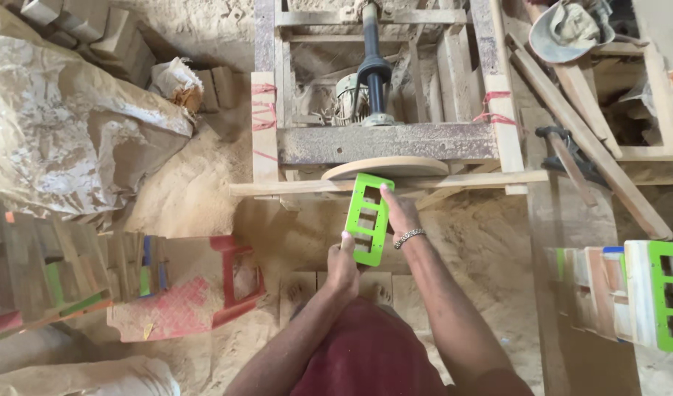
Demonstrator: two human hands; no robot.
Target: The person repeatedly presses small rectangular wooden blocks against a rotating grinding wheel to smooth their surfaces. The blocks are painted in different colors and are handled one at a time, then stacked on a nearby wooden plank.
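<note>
A bright green flat panel (pixel 369 218) with several rectangular cut-outs is held between both hands, its far end against a round wooden sanding disc (pixel 385 167). My left hand (pixel 343 268) grips the near end of the panel. My right hand (pixel 399 216), a metal bracelet on its wrist, presses on the panel's right edge near the top. The disc sits on a wooden-framed machine (pixel 388 141) with a motor (pixel 349 97) and a black shaft behind it.
Sawdust covers the ground. A stack of painted panels (pixel 630 290), one green, stands at right. A red plastic stool (pixel 204 290) and wooden pieces lie at left. A large brown sack (pixel 65 125) fills the upper left. A hammer (pixel 564 150) rests on planks at right.
</note>
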